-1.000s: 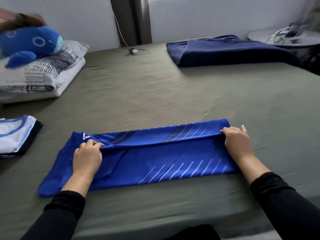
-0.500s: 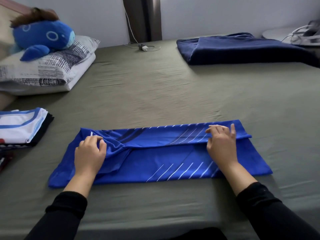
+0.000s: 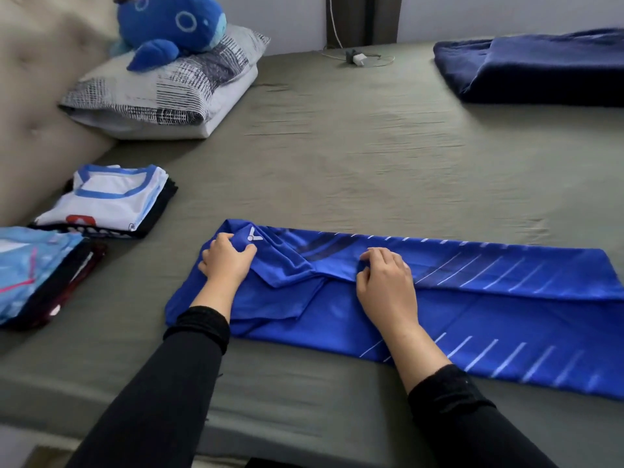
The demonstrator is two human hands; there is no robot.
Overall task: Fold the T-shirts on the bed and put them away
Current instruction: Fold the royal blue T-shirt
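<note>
- I am partway through folding the blue T-shirt (image 3: 456, 298), which lies as a long band across the bed (image 3: 337, 157), close to its near edge and running off toward the right edge.
- My left hand (image 3: 226, 261) has its grip curled round the bunched cloth at the shirt's left end, just beside the white logo; the fingers pinch a rumpled fold there.
- My right hand (image 3: 385, 282) sits near the middle of the band, its grip pinching a small ridge of fabric at the upper folded edge.
- By my reading, the lengthwise fold is laid but the left end is creased, so the step in hand is tidying that sleeve area.
- The next move, I judge, calls for pulling the bunched cloth flat and square, then doubling the band end to end without the slippery fabric sliding apart.
- I see no drawer, basket or box; where the shirts go is not in view.
- Two stacks of folded shirts lie toward the left edge: one topped by a white shirt (image 3: 111, 201), one nearer topped by a light blue shirt (image 3: 30, 261).
- A folded navy blanket (image 3: 540, 69) lies at the far right corner.
</note>
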